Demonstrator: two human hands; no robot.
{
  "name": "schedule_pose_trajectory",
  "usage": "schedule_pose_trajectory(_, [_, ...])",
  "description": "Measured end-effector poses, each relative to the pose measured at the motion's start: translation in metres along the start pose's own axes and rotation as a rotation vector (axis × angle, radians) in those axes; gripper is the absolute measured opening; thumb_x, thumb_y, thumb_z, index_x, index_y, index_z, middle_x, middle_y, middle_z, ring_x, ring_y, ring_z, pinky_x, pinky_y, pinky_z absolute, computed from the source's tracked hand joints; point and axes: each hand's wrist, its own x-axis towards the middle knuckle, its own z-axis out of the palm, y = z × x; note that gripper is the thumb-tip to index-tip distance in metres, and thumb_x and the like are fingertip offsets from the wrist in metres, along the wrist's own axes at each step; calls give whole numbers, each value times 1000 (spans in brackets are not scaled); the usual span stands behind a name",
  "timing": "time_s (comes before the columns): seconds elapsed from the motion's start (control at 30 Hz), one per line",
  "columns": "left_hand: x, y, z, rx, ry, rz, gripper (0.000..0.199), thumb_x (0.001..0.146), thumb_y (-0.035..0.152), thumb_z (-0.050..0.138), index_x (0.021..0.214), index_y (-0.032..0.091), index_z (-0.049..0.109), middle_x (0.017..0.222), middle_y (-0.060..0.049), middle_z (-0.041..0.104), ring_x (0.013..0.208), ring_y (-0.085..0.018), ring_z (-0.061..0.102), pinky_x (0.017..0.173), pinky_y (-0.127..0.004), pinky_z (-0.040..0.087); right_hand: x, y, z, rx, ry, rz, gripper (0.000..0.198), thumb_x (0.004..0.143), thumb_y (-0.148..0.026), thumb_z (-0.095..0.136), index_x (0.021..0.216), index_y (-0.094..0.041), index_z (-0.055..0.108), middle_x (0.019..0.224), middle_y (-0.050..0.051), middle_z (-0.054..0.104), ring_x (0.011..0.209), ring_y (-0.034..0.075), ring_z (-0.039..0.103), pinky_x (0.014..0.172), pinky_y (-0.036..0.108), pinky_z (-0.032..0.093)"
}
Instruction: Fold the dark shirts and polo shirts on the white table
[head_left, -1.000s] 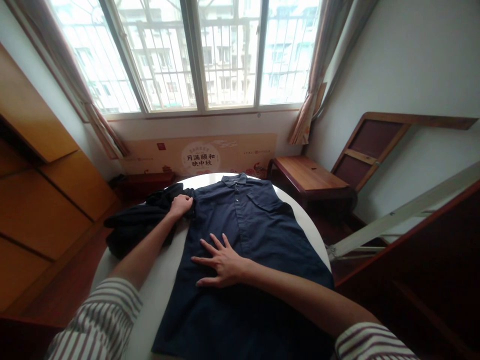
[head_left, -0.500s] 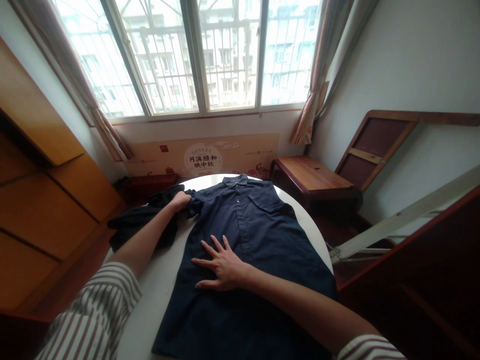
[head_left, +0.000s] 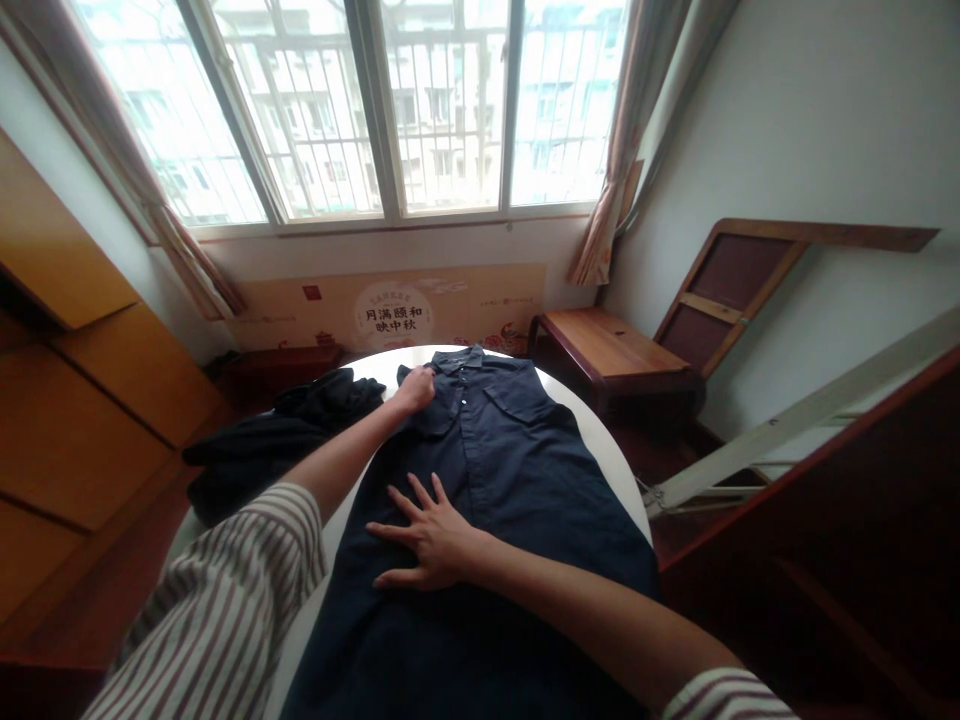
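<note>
A dark navy button-up shirt lies front side up on a round white table, its collar toward the window. Near the shirt's left shoulder area in view, my left hand is closed on the shirt's sleeve, which is bunched by the fist and partly hidden. My right hand rests flat on the front of the shirt, fingers spread. Left of the shirt is a heap of black clothing on the table.
Beyond the table stand a wooden side table and, under the window, a beige printed panel. Wooden cabinets are on the left. At right is a slanting pale metal bar beside a dark red board.
My left hand has moved right with the sleeve, from beside the black heap onto the shirt's shoulder area. My right hand stays flat on the shirt. The view has shifted slightly.
</note>
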Motion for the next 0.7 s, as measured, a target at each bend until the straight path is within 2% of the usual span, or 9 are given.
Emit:
schedule_pose_trajectory(0.1, [-16, -12, 32, 42, -59, -4, 57, 97, 46, 39, 146, 19, 44, 153, -15, 39, 141, -33, 35, 112, -52, 29, 0, 2, -1, 9, -2, -3, 80, 84, -80, 38, 151, -36, 35, 164, 9, 9, 147, 43, -4, 111, 71, -2])
schedule_pose_trajectory(0.2, [-19, -33, 44, 95, -150, -56, 67, 94, 62, 31, 153, 30, 30, 161, -11, 23, 147, -38, 20, 110, -67, 21, -2, 1, 2, 19, -3, -17, 78, 85, -78, 41, 151, -35, 35, 164, 9, 8, 147, 42, -5, 110, 70, -3])
schedule_pose_trajectory(0.3, [-8, -49, 37, 138, -174, -94, 62, 96, 60, 27, 151, 33, 33, 161, -9, 25, 147, -36, 21, 111, -69, 16, -3, 0, 5, 35, 13, -35, 75, 86, -73, 46, 149, -34, 38, 164, 10, 10, 147, 44, -3, 110, 72, -2])
schedule_pose_trajectory(0.37, [1, -54, 32, 140, -139, -116, 57, 98, 51, 25, 149, 29, 39, 157, -12, 32, 143, -35, 30, 111, -66, 20, -1, 4, -1, 67, 18, -47, 67, 87, -67, 50, 145, -33, 44, 161, 10, 24, 147, 43, 10, 112, 69, 9])
schedule_pose_trajectory(0.43, [9, -56, 31, 137, -101, -135, 57, 100, 44, 20, 149, 22, 39, 156, -15, 33, 142, -34, 33, 112, -60, 25, 5, 18, -19, 126, 43, -18, 50, 93, -56, 49, 134, -29, 57, 144, 9, 53, 136, 35, 42, 110, 53, 32])
schedule_pose_trajectory(0.5, [12, -56, 35, 134, -89, -153, 60, 100, 45, 18, 150, 18, 35, 158, -17, 29, 144, -34, 29, 112, -57, 26, 13, 44, -48, 133, 141, 116, 35, 99, -43, 44, 112, -22, 68, 110, 6, 71, 104, 22, 65, 92, 33, 48])
schedule_pose_trajectory(0.53, [13, -57, 39, 131, -94, -158, 63, 99, 49, 18, 152, 19, 33, 159, -17, 26, 145, -35, 25, 113, -58, 25, 18, 61, -65, 88, 222, 220, 36, 101, -38, 40, 100, -18, 70, 96, 5, 73, 90, 18, 67, 83, 28, 50])
schedule_pose_trajectory(0.57, [14, -57, 42, 129, -105, -161, 65, 98, 53, 19, 153, 20, 31, 160, -16, 23, 147, -35, 21, 113, -60, 24, 21, 79, -83, 6, 333, 341, 35, 101, -34, 41, 92, -16, 70, 90, 6, 72, 86, 17, 66, 81, 27, 50])
schedule_pose_trajectory(0.7, [21, -64, 51, 123, -152, -161, 74, 94, 63, 20, 156, 24, 21, 164, -11, 11, 150, -34, 8, 114, -63, 17, 26, 148, -133, -51, 469, 464, 30, 97, -34, 56, 117, -13, 61, 118, 10, 63, 102, 22, 62, 87, 40, 52])
